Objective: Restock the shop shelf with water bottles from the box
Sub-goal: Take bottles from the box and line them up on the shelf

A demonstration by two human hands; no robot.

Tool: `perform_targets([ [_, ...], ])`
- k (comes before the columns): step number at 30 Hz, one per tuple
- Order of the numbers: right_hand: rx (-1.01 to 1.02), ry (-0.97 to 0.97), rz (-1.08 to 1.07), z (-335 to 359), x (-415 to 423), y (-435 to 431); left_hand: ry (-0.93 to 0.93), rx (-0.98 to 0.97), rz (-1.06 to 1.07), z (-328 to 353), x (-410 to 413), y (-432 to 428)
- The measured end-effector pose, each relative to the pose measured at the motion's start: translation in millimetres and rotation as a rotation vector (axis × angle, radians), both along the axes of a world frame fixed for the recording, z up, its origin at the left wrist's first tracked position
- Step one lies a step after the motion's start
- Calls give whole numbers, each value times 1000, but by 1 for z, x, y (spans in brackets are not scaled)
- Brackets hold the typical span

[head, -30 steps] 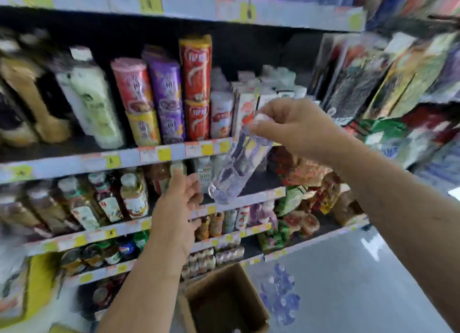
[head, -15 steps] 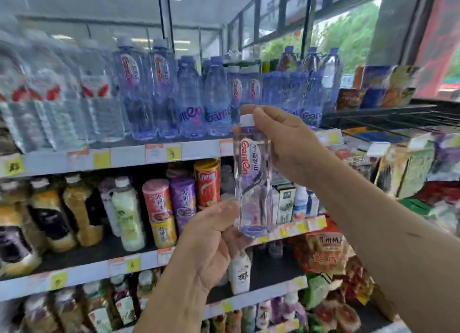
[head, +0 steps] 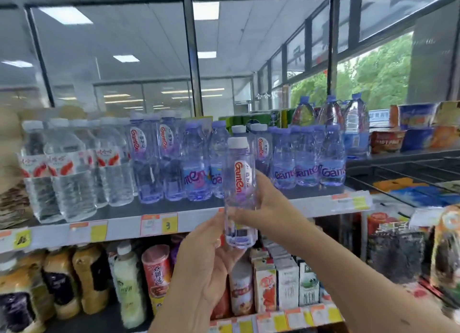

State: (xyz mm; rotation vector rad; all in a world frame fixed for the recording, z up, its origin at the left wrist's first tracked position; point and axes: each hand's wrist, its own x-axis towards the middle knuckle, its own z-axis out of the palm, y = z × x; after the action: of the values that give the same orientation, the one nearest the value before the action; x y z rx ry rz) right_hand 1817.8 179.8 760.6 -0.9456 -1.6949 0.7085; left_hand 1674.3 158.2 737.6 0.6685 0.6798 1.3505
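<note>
At the left of the frame, clear bottles with red-and-white labels (head: pixel 62 168) are standing on the top shelf (head: pixel 124 227), beside a row of purple-tinted Ganten bottles (head: pixel 149 158) running toward the right. At centre, a person is holding a water bottle (head: pixel 240 181) upright in front of the shelf's price-tag edge. The left hand (head: pixel 206 265) is cupping the bottle's base from below, fingers curled round it, while the right hand (head: pixel 267 205) is gripping its middle from the right side. Below that arm, drink cartons (head: pixel 286 280) are lining the lower shelf. Farther right, larger blue-capped bottles (head: pixel 331 116) are standing behind the row.
</note>
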Motion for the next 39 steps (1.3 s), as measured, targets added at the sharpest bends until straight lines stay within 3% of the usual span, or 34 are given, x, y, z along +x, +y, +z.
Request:
perform_targets([
  [4,1,6,-58,3,-4,12,-6,19,1,10,-3,8],
  [10,-45,96,-199,26,10,36,168,112,-8,33,-28,18],
  [15,-65,205,-330,53,43,63,209,179,54,52,-55,37],
  [23,-175,24,-376,29,38,94,274,233,83,56,-54,64],
  [31,-202,-241,-421,20,40,115,351,247,109,57,-42,87],
  [39,-147,-371,-510,18,36,127,341,212,93,59,-26,98],
])
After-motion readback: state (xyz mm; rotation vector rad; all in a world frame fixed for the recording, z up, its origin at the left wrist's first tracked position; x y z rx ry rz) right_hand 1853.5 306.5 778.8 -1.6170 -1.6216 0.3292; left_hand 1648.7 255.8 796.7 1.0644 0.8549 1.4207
